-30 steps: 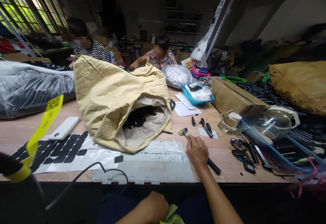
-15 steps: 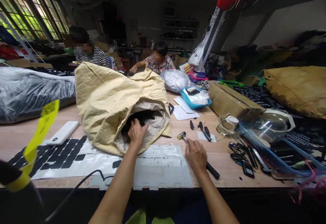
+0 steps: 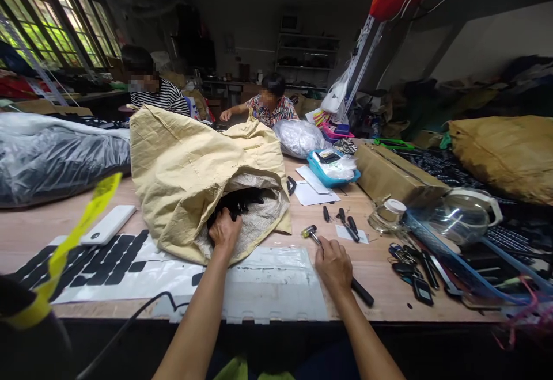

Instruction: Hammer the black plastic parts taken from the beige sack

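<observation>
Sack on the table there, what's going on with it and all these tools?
A person's left hand reaches into the open mouth of the tan sack, among black parts inside; whether it grips one is unclear. The right hand is closed on a small hammer lying on the table. A person in stripes and another person sit behind the sack.

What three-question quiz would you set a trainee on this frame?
1. True or false: the left hand reaches into the open mouth of the tan sack.
2. What does the right hand hold on the table? A) small hammer B) scissors C) pliers
3. What colour is the flat device lying left of the sack?

Key: 1 true; 2 A; 3 white.
</observation>
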Tool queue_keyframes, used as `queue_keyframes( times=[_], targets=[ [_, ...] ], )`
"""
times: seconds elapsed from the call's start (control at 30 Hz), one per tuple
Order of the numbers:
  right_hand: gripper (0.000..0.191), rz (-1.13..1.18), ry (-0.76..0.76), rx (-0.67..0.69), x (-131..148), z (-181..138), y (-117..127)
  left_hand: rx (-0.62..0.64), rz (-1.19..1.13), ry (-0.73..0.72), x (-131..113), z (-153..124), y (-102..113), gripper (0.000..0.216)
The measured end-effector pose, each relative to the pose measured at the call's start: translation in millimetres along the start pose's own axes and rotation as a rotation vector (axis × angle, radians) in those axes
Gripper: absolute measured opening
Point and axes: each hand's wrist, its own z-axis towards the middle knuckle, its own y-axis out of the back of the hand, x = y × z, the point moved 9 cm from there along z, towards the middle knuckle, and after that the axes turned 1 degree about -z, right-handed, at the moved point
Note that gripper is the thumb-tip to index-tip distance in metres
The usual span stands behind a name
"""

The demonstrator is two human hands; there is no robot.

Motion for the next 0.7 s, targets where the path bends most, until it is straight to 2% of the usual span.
queue_keyframes(
  times=[0.27,0.43,0.5,0.57,0.63,0.7],
  targets=[
    [0.028,-0.001,0.009,-0.015,1.6,0.5,2.2,-0.088,-0.066,-0.076,12.8,-8.5,6.1,0.029],
    [0.028,-0.017,0.017,-0.029,2.9,0.1,4.3,-0.232,-0.199,-0.116,25.1,-34.4,18.6,0.025],
    [0.028,-0.019,0.019,-0.035,3.1,-0.3,4.7,-0.237,-0.281,-0.195,20.3,-46.5,19.1,0.024],
    [0.028,-0.020,0.019,-0.038,2.8,-0.5,4.5,-0.153,-0.375,-0.337,5.4,-57.5,10.8,0.023],
    [0.028,-0.023,0.019,-0.037,2.5,-0.5,3.7,0.008,-0.445,-0.484,-13.9,-68.6,-5.9,0.023],
    [0.028,-0.025,0.016,-0.035,2.2,-0.1,2.9,0.174,-0.454,-0.572,-28.8,-78.8,-25.6,0.022]
  ],
)
